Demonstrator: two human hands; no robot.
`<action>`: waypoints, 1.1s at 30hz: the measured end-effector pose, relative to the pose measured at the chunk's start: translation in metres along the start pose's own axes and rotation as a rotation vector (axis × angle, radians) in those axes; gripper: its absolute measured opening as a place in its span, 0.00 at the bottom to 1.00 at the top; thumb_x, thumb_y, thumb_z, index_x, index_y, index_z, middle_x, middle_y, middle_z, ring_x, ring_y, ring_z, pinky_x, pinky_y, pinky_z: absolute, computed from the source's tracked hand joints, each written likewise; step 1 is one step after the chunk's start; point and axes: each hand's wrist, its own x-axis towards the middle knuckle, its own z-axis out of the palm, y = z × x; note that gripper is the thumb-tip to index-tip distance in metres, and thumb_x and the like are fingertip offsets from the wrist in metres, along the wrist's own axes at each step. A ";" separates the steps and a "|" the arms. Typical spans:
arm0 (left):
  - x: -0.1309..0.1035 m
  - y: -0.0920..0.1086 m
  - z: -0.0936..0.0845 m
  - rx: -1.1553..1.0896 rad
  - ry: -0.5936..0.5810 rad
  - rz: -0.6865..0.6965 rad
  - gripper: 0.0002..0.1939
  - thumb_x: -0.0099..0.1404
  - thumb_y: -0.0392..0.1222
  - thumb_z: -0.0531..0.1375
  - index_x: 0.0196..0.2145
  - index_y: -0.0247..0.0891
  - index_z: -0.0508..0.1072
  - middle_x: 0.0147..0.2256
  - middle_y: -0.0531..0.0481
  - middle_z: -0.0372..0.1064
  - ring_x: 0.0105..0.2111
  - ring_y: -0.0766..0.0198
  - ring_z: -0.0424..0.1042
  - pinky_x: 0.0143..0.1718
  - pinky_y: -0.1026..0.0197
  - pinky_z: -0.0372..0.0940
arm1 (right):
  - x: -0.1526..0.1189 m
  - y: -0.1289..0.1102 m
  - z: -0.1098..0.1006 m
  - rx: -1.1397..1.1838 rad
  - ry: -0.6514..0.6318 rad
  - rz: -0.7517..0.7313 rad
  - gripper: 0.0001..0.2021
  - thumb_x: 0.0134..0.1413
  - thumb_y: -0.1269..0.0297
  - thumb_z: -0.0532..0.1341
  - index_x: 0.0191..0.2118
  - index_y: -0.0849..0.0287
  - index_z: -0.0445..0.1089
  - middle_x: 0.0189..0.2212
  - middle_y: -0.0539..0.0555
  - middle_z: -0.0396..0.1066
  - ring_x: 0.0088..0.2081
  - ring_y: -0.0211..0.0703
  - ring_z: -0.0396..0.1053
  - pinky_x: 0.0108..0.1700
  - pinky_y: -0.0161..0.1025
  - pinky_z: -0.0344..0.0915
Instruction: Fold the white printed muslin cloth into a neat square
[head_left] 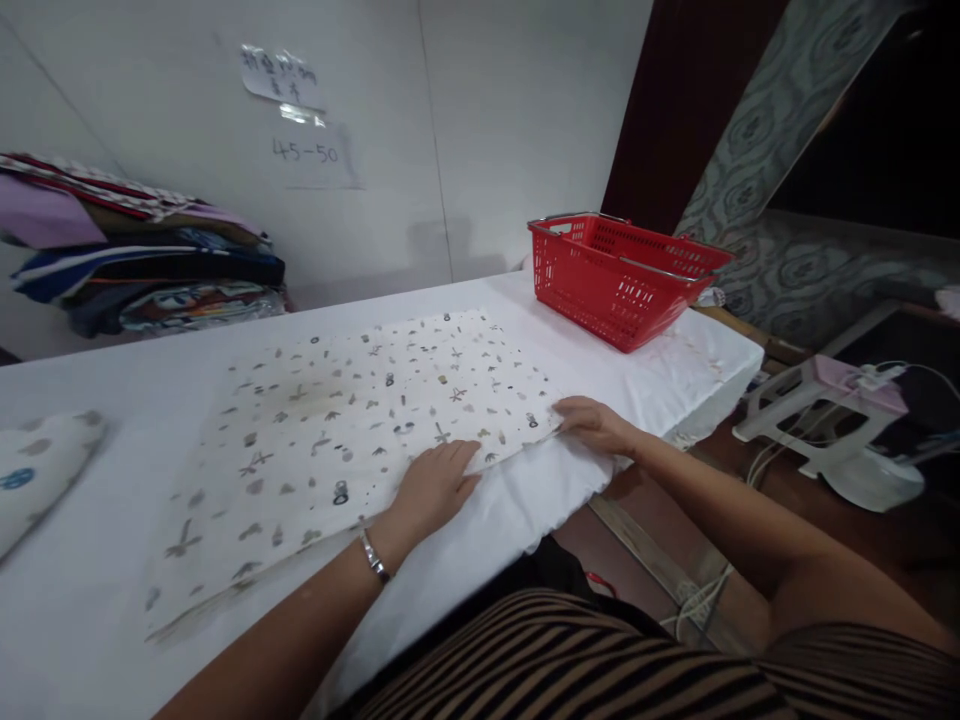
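Observation:
A white cloth with small grey and brown prints (352, 400) lies spread flat on the white-covered table (480, 560). My left hand (431, 490) rests palm down on the cloth's near edge, fingers extended. At the near right corner of the cloth, my right hand (592, 424) has its fingers bent together around the edge. A second printed cloth (45, 465) lies at the table's left side, partly out of view.
A red basket (622, 285) stands at the table's back right. Folded fabrics (150, 250) are piled at the back left. Paper signs (281, 78) hang on the wall. Right of the table is a stool with a pink top (859, 385), with cables nearby.

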 end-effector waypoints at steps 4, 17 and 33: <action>0.024 0.009 0.005 0.010 -0.046 0.046 0.09 0.65 0.40 0.53 0.42 0.40 0.69 0.37 0.48 0.70 0.38 0.58 0.68 0.38 0.56 0.63 | -0.006 0.006 -0.006 0.202 0.251 0.332 0.08 0.47 0.72 0.55 0.33 0.59 0.69 0.46 0.56 0.70 0.47 0.43 0.68 0.48 0.43 0.65; 0.030 0.010 0.012 0.029 -0.092 0.027 0.09 0.66 0.40 0.51 0.36 0.39 0.71 0.36 0.48 0.68 0.37 0.60 0.66 0.36 0.58 0.62 | 0.019 -0.004 -0.021 0.157 -0.079 0.827 0.10 0.47 0.62 0.60 0.20 0.60 0.65 0.13 0.46 0.63 0.18 0.32 0.59 0.23 0.30 0.55; 0.026 0.013 0.013 0.008 -0.102 -0.010 0.10 0.65 0.40 0.52 0.41 0.39 0.71 0.39 0.47 0.67 0.40 0.59 0.65 0.40 0.57 0.61 | 0.043 -0.021 -0.029 -0.166 -0.311 0.911 0.10 0.48 0.65 0.59 0.22 0.64 0.73 0.19 0.53 0.70 0.25 0.38 0.67 0.28 0.30 0.58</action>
